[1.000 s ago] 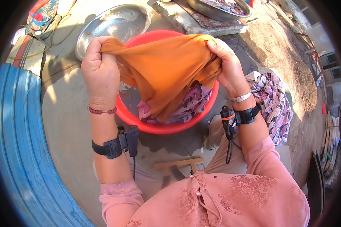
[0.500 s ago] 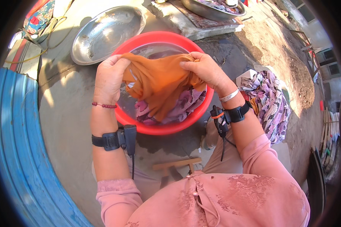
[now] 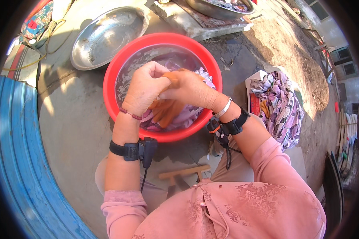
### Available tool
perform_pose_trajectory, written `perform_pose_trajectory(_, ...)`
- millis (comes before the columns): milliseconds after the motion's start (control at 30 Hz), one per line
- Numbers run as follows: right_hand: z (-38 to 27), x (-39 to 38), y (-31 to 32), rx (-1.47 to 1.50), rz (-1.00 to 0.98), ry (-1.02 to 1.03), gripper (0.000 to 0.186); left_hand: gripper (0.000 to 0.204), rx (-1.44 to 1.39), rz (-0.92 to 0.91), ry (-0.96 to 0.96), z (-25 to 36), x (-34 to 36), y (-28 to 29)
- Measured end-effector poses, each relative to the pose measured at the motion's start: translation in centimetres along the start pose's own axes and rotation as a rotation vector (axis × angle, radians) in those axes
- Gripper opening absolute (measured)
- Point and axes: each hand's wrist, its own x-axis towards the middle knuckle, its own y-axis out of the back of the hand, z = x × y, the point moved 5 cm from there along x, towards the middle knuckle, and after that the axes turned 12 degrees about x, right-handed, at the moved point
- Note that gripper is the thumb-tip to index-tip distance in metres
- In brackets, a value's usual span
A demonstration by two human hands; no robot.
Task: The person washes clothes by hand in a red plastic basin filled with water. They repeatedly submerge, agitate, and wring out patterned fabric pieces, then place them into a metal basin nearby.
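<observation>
Over a red plastic basin (image 3: 109, 81), my two hands are close together, gripping an orange cloth (image 3: 163, 113) that is bunched up between them. My left hand (image 3: 145, 85) has its fingers closed on the cloth, with the thumb toward the right hand. My right hand (image 3: 193, 91) is wrapped round the gathered cloth and partly covers it. The cloth's lower folds hang down into the basin. Beneath and beside them lies a wet purple patterned cloth (image 3: 191, 115), in cloudy, sudsy water (image 3: 125, 71).
A shallow metal basin (image 3: 107, 38) stands beyond at the left. Another metal basin (image 3: 221, 10) with laundry sits on a stone slab (image 3: 199, 34). At right, a patterned cloth heap (image 3: 281, 107) fills a white-edged box (image 3: 251, 93). Blue corrugated sheeting (image 3: 16, 151) borders the left.
My hands have come together from either side. The orange cloth, held spread wide before, is now bunched between them, and more of the basin shows.
</observation>
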Motion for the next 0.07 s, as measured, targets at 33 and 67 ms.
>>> perform_pose_trajectory(33, 0.53, -0.12, 0.13, 0.136, -0.003, -0.068, 0.021, 0.016, -0.056, -0.029, 0.005, 0.65, -0.36, 0.01)
perform_pose_trajectory(67, 1.35, -0.1, 0.31, 0.273, -0.005, -0.135, 0.026, 0.016, -0.054, -0.033, 0.005, 0.72, -0.25, -0.14)
